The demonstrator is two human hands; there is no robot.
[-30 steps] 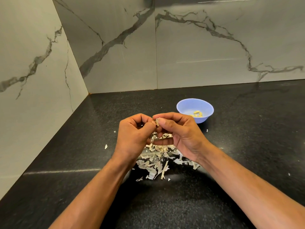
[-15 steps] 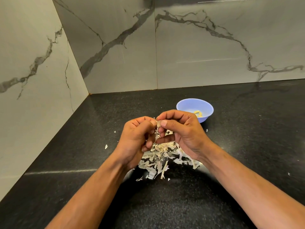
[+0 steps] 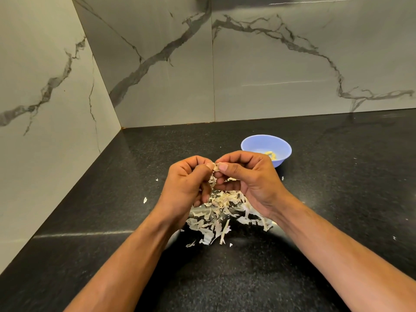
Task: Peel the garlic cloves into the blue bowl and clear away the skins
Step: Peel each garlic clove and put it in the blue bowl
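Note:
A small garlic clove [image 3: 216,166] is pinched between my two hands above the black counter. My left hand [image 3: 186,185] and my right hand [image 3: 247,176] both have their fingers curled round it, thumbs meeting at the clove; most of the clove is hidden. A strip of skin hangs down between the hands. Below them lies a pile of pale garlic skins [image 3: 222,217]. The blue bowl [image 3: 258,143] stands just behind my right hand, with a few peeled cloves [image 3: 271,154] in it.
Stray skin flakes [image 3: 145,199] lie scattered on the black counter [image 3: 337,188] left and right of the pile. Grey marble-patterned walls [image 3: 157,75] close off the counter at the back and on the left, forming a corner.
Both hands stay together over the skin pile, shifting slightly as the fingers work at the clove. The bowl and pile have not moved.

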